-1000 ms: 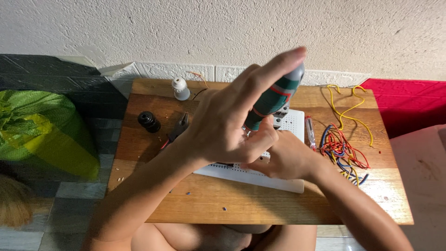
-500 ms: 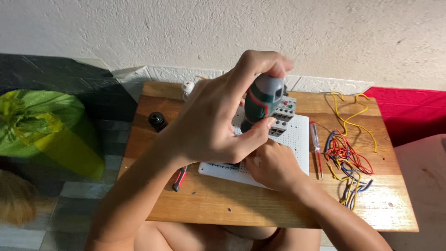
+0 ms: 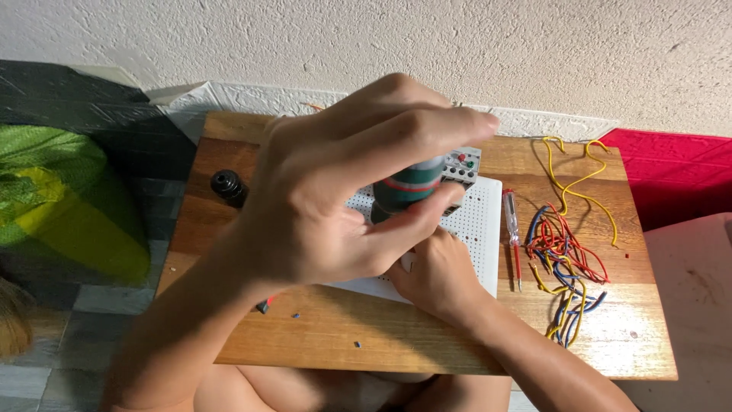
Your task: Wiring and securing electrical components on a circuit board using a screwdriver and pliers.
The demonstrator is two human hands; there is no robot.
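Landmark: the white perforated board [image 3: 479, 229] lying on the wooden table [image 3: 427, 343].

Far left of the board, off the table, lies a green and yellow bag [image 3: 69, 206]. Nearer, left of the board on the table, stands a small black cylindrical part [image 3: 227, 184].

Over the board's left and middle, the left hand [image 3: 335, 198] wraps its fingers around the green powered screwdriver [image 3: 408, 191], held upright with its tip hidden behind the hand. At the board's near edge, the right hand [image 3: 435, 278] rests with fingers curled; what it pinches cannot be told, since the left hand covers the fingertips. At the board's far edge sits a grey electrical module [image 3: 461, 166] with small red and green buttons.

Just right of the board lies a slim tester screwdriver [image 3: 512, 229] with a clear handle; farther right, a loose tangle of red, blue and yellow wires [image 3: 568, 259].

Risk, as a judgement: the tool's tip works close to the right hand's fingertips, so a slip off the fastener could jab them. The high grip hides the tip from view, which could let it tilt and mar the board.
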